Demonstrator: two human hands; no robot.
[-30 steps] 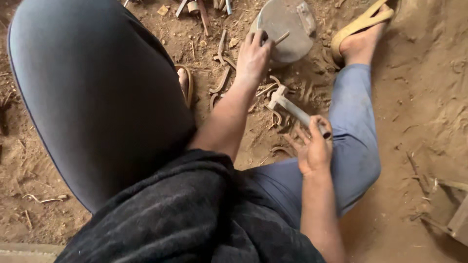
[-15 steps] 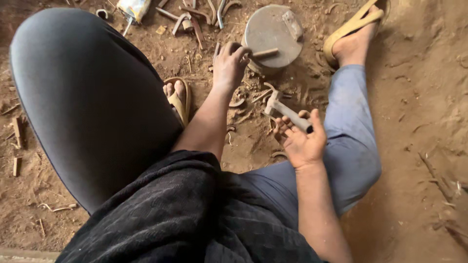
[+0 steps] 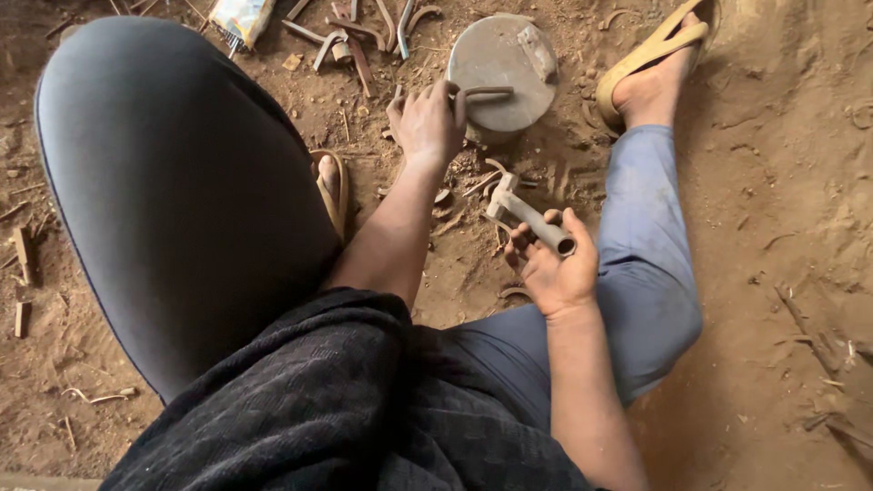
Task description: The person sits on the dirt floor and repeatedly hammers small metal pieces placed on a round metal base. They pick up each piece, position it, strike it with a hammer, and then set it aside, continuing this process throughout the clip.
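Observation:
My left hand (image 3: 426, 123) grips a bent metal piece (image 3: 486, 92) and holds it over the near edge of a round grey metal block (image 3: 496, 64) set in the dirt. A small rusty chunk (image 3: 536, 50) lies on top of that block. My right hand (image 3: 553, 268) is closed around the metal handle of a hammer (image 3: 529, 218), whose head hangs just above the ground between my legs, below the block.
Several curved metal strips (image 3: 350, 36) and a flat packet (image 3: 241, 18) lie in the dirt beyond my left hand. My raised left knee in grey cloth (image 3: 173, 182) fills the left side. My right leg in blue trousers (image 3: 650, 245) ends in a yellow sandal (image 3: 650, 55).
My left hand picked a bent metal piece off the ground and brought it to the round block. My right hand stayed closed on the hammer. The camera view shifted down slightly.

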